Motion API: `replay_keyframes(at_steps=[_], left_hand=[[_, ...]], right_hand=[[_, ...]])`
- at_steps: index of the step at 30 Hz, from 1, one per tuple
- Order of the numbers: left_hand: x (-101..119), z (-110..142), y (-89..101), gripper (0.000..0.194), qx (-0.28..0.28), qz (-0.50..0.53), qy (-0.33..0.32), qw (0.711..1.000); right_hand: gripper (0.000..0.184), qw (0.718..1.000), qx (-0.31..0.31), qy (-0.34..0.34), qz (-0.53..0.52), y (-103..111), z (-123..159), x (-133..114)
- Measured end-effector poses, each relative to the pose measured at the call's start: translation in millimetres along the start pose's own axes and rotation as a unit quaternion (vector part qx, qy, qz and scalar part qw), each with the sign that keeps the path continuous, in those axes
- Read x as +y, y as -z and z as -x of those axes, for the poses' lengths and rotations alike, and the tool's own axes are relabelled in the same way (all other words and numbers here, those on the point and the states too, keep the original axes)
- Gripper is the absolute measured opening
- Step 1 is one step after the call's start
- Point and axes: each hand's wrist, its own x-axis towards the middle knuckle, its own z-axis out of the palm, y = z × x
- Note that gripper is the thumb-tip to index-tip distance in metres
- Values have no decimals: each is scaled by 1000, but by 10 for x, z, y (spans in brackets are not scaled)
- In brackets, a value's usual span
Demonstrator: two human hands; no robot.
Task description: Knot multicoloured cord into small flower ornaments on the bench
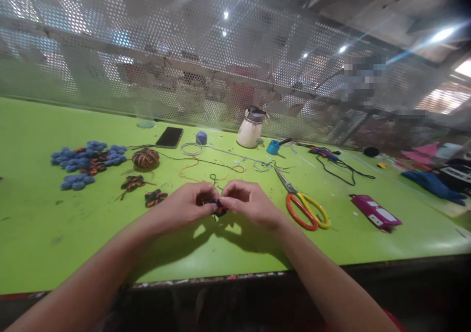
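Note:
Both hands meet over the front middle of the green table. My left hand [191, 202] pinches one side of a small dark, multicoloured crochet piece [221, 209], and my right hand [250, 202] pinches the other; the fingers cover much of it. A dark yarn loop [213, 178] sticks up just behind the fingertips. Left of my hands lie two similar dark crochet flowers [156, 198], with a multicoloured yarn ball [145, 160] behind them. Farther left is a cluster of blue crochet flowers [88, 158]. Scissors [303, 204] with red and yellow handles rest beside my right hand.
Toward the back of the green table [91, 253] are a phone [170, 137], a blue-violet yarn ball [201, 137], a ring [191, 148], a jug [251, 127] and a blue pot [273, 147]. A glue gun [326, 153] with its cord and a purple case [374, 211] lie right.

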Motion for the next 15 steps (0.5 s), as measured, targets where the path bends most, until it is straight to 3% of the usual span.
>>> replay_keyframes(at_steps=[5, 10, 15], left_hand=[[1, -7, 4, 14, 19, -69, 21, 997], [87, 22, 8, 11, 51, -107, -19, 993], [88, 44, -35, 11, 44, -122, -17, 991]], right_hand=[[14, 987, -9, 37, 154, -23, 26, -29], [17, 993, -21, 26, 111, -24, 37, -56], [17, 990, 1, 66, 126, -65, 61, -90]])
